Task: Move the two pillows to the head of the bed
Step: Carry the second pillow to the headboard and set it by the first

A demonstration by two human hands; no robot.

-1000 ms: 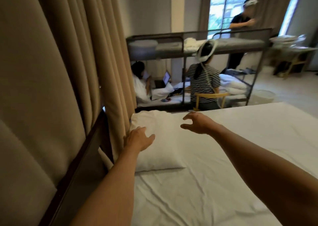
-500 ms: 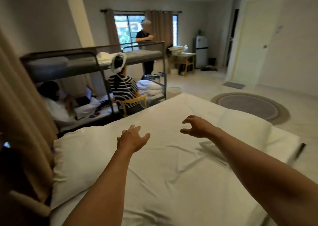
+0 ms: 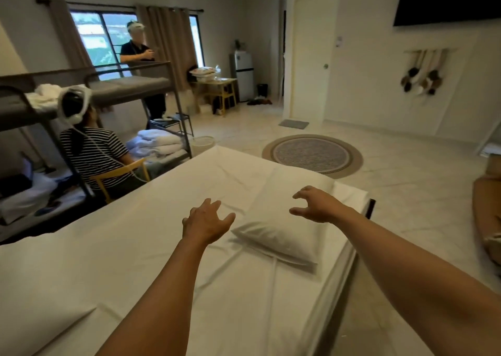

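A white pillow (image 3: 287, 220) lies flat near the right edge of the white bed (image 3: 151, 247), toward its far corner. My left hand (image 3: 206, 221) hovers open just left of the pillow's near corner, fingers spread. My right hand (image 3: 315, 203) hangs open above the pillow's right side, fingers curled like a claw, holding nothing. Part of another white pillow (image 3: 40, 282) shows at the lower left edge of the view.
A bunk bed (image 3: 113, 89) stands beyond the bed's left side, with a seated person in a striped shirt (image 3: 92, 152) on a wooden chair and another person standing by the window. A round rug (image 3: 311, 154) lies on the tiled floor to the right.
The view has swung right, from the pillow by the curtain to the pillow at the bed's right edge. Both hands moved with it and stay open.
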